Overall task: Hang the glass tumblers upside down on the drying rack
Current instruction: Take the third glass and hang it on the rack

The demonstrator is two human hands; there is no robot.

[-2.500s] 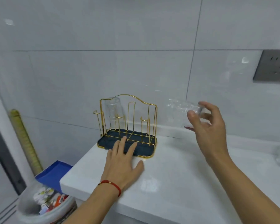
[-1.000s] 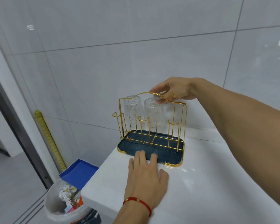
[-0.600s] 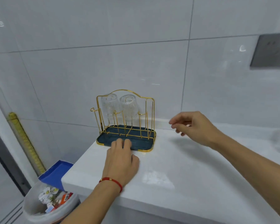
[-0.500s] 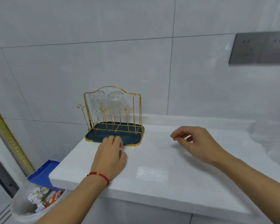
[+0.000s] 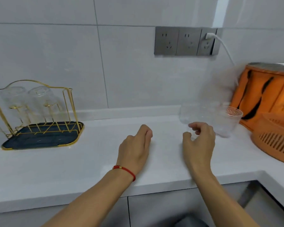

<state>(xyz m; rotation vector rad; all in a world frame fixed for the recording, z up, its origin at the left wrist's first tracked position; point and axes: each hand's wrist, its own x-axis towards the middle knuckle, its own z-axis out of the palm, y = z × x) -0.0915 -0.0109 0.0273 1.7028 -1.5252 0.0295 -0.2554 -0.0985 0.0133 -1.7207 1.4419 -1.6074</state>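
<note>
The gold wire drying rack (image 5: 69, 102) with a dark blue tray stands at the left of the white counter. Two glass tumblers (image 5: 15, 100) (image 5: 41, 99) hang upside down on its pegs. Several clear ribbed tumblers (image 5: 226, 123) stand blurred at the right, near the wall. My right hand (image 5: 198, 143) is at the nearest of them with thumb and fingers curled and apart; I cannot tell whether they touch the glass. My left hand (image 5: 134, 148) rests on the counter mid-way, fingers curled in, holding nothing, far from the rack.
An orange slotted basket (image 5: 275, 140) and an orange container (image 5: 266, 95) stand at the far right behind the tumblers. Grey wall sockets (image 5: 185, 40) carry a white plug and cable (image 5: 226, 49). The counter's front edge (image 5: 88, 192) runs below my wrists.
My right hand set a second tumbler on the rack, then moved right to the standing tumblers. My left hand left the rack's tray and slid right. The view swung right.
</note>
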